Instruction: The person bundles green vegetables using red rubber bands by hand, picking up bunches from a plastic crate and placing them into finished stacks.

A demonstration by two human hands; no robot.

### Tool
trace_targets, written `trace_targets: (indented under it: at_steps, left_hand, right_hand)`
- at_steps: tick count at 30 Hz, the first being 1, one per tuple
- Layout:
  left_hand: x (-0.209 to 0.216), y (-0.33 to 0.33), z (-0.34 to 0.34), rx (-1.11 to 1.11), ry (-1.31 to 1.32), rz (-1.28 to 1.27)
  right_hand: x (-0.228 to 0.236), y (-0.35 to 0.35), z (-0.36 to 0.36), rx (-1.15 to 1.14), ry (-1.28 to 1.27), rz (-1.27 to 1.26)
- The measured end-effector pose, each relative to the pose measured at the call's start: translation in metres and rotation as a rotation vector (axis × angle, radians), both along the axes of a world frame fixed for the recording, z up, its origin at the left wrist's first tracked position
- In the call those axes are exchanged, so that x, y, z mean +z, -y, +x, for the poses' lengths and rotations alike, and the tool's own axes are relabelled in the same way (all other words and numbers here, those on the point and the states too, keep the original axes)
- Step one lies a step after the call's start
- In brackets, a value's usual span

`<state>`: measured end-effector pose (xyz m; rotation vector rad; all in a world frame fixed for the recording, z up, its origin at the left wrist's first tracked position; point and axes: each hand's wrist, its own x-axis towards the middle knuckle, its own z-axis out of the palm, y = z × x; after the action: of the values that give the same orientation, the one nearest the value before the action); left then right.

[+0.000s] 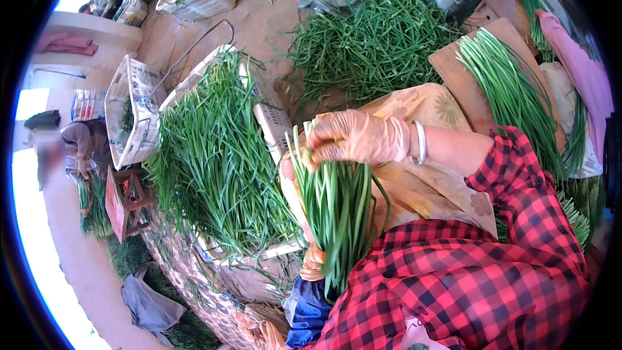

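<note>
A bunch of long green stalks with pale ends, which look like garlic chives (337,204), stands nearly upright over my lap. My right hand (353,136), in a tan rubber glove with a silver bangle at the wrist, is closed with curled fingers at the pale upper ends of the stalks. Lower down, my left hand (314,262), in an orange glove below a blue sleeve cover, is closed around the side of the same bunch. The stalks hide most of its fingers. A floral tan cloth (421,188) lies under the bunch across my lap.
A white crate heaped with loose chives (217,162) stands to my left. Ahead is a loose green pile (376,39) on the floor. At the right, trimmed stalks (505,91) rest on a brown board (447,61). Another person (84,146) sits at far left beside a red stool (126,201).
</note>
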<state>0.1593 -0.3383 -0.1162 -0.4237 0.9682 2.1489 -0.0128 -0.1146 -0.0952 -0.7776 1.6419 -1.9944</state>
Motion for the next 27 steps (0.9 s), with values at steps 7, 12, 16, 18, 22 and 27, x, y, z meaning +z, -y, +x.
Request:
trace_targets:
  at_steps: [7,12,16,18,22,27]
  left_hand:
    - [0.0,-0.001,-0.005,-0.016,0.001,0.015]
    - [-0.002,-0.003,-0.01,0.013,-0.015,0.043]
    - [-0.002,0.002,-0.018,0.069,-0.045,0.053]
    - [0.001,0.006,-0.02,0.088,-0.056,0.04]
    - [0.004,0.013,-0.012,0.095,-0.048,0.036]
    - [0.004,0.014,0.006,0.105,-0.032,0.046]
  right_hand:
    - [0.02,-0.03,-0.058,-0.464,0.341,-0.176]
    - [-0.007,-0.104,-0.086,-0.842,-0.182,0.926]
    - [-0.035,-0.071,-0.013,-0.08,0.1,0.563]
    - [-0.031,-0.036,0.028,0.067,0.236,0.37]
    - [-0.016,0.015,0.047,0.143,0.204,0.119]
    - [-0.007,-0.021,-0.003,-0.022,-0.94,0.736]
